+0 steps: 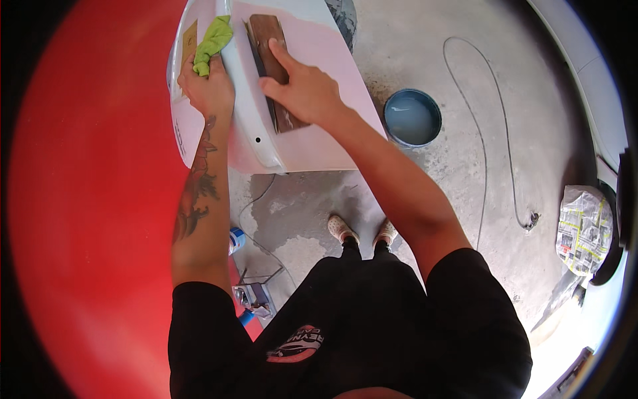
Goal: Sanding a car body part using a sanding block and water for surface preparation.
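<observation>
A long brown sanding block (267, 40) lies against the white and pinkish car body panel (319, 143). My right hand (311, 93) grips it, index finger stretched along its top and thumb across it; the other fingers are hidden. A thin sheet edge shows along the block's left side. My left hand (211, 90) is closed around a bunched lime-green cloth (214, 41) at the panel's raised left edge. Beside that hand, a tan strip of paper or tape (189, 43) lies on the panel.
A dark round bucket (412, 144) of cloudy liquid stands right of the panel. A thin hose (484, 186) loops over the concrete floor. A large red surface (93, 199) fills the left. Below the panel are a blue-and-white can (236, 240) and a small stand (259, 299). Newsprint covering (585, 229) sits far right.
</observation>
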A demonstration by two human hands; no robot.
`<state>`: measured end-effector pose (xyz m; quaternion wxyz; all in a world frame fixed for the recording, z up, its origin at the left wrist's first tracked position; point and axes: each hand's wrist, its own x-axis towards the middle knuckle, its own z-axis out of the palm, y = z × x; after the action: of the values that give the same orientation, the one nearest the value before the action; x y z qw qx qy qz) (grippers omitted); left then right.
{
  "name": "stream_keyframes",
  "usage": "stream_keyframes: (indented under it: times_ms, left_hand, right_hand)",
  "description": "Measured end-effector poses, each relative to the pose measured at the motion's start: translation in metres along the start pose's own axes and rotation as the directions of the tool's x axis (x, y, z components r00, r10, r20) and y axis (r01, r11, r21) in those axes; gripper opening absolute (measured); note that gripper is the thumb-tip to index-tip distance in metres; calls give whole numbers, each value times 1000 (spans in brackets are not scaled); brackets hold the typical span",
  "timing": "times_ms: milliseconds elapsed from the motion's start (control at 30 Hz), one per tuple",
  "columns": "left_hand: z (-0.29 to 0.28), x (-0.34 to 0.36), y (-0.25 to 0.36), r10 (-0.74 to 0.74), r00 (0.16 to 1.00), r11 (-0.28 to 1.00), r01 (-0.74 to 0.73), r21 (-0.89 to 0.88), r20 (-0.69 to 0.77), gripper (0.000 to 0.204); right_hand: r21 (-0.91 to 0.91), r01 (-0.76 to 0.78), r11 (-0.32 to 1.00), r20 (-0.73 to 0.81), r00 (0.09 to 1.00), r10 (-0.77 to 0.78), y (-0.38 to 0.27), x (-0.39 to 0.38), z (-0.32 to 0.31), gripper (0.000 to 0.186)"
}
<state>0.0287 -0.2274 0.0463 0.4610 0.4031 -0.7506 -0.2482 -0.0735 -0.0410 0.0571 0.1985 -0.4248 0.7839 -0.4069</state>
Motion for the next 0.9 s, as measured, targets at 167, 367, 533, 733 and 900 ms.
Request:
stream_keyframes:
  times_ms: [167,367,533,733,900]
  left_hand:
    - [-2,-17,24,-89,990,992,98,79,-105,52]
    - [7,-15,26,-70,992,994,78,74,-104,49]
    - [-2,-16,27,-68,996,991,75,112,-61,48]
    - [-1,-13,12,-93,994,992,98,83,-61,50]
    - [9,-12,33,-68,996,993,74,96,-63,50]
  right_hand:
    - [144,174,974,-3,984,-176,21,-123,21,86]
    - [12,105,994,27,994,-105,-3,13,-14,82]
    - [37,73,997,35,997,-75,-11,50,-6,81]
    - [140,159,977,108,979,-175,22,-107,16,83]
    - [48,69,996,-21,997,-68,21,31,-20,78]
